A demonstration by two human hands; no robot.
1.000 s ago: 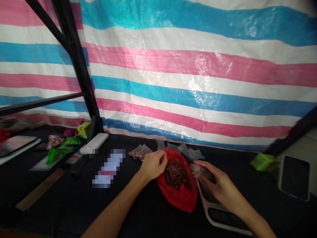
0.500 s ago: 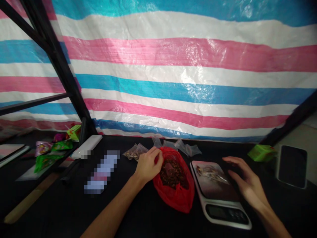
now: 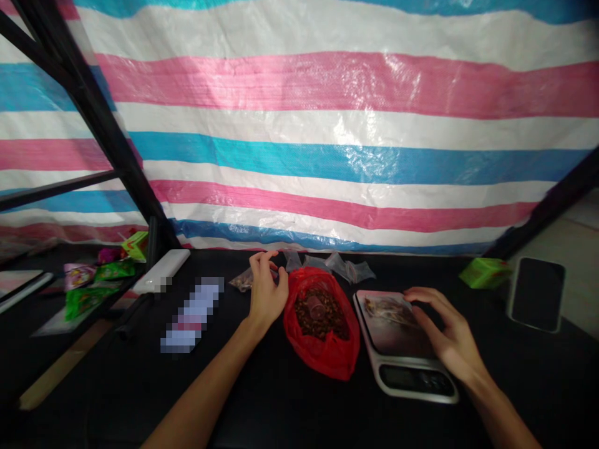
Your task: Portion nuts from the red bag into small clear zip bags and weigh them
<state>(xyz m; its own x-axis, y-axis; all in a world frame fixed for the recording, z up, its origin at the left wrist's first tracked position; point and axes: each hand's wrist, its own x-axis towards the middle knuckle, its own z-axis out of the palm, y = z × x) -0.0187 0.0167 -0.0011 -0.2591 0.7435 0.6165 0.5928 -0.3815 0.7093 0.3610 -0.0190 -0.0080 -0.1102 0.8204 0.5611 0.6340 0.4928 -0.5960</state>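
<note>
And there's a packet (image 3: 386, 310) on the scale (image 3: 416, 379), right hand (image 3: 452, 333) parted beside it, left hand (image 3: 267, 298) open near filled bags (image 3: 241, 280), plenty loose in the red bag (image 3: 322, 362), seemingly unfilled sachets (image 3: 353, 271) behind!

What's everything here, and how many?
Striped plastic sheet: one, multicoloured, back.
Metal bars: several, black, both sides.
Table: one, black, below.
Plastic bag, brown bits inside: one, red, centre.
Round cup: one, clear, inside.
Digital scale: one, white, right.
Small plastic packets: several, clear, back and scale.
Boxes: two, green, left and right.
Phone: one, dark, far right.
Flat slab: one, white, left.
Shiny wrappers: several, multicoloured, left.
Pixelated strip: one, bluish, left.
Flat strip: one, tan, lower left.
Flat device: one, pale, far left.
Left hand: one, bare, beside bag.
Right hand: one, bare, at scale.
</note>
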